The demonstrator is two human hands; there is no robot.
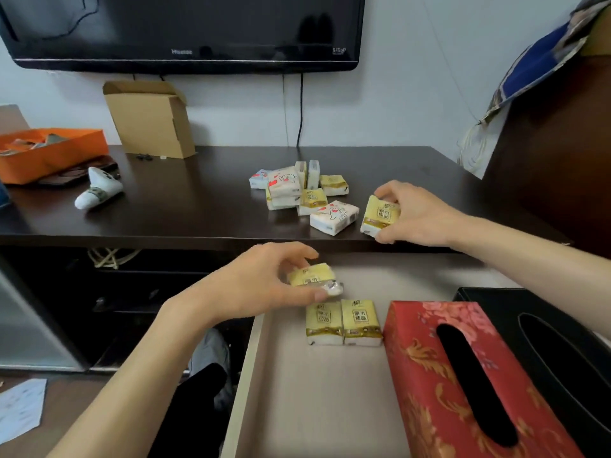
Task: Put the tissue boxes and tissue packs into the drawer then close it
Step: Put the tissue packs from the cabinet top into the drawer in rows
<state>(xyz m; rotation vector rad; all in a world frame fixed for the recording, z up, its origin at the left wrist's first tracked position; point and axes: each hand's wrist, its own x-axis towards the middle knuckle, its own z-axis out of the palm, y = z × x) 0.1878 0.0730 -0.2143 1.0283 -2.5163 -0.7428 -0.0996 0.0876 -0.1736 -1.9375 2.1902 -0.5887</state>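
The drawer (307,408) stands pulled out below the dark table top. Inside it lie a red floral tissue box (429,375), a black tissue box (562,342) to its right, and two yellow tissue packs (344,322) side by side. My left hand (261,285) holds another yellow pack (314,274) just above the drawer's back part. My right hand (416,213) grips a yellow pack (380,216) at the table's front edge. A pile of several white and yellow packs (304,193) rests on the table.
On the dark table (198,206) are an orange box (49,153) at far left, a white sock-like item (99,190), and an open cardboard box (152,120) at the back. A black TV (185,28) hangs on the wall. Dark furniture (555,160) rises at right.
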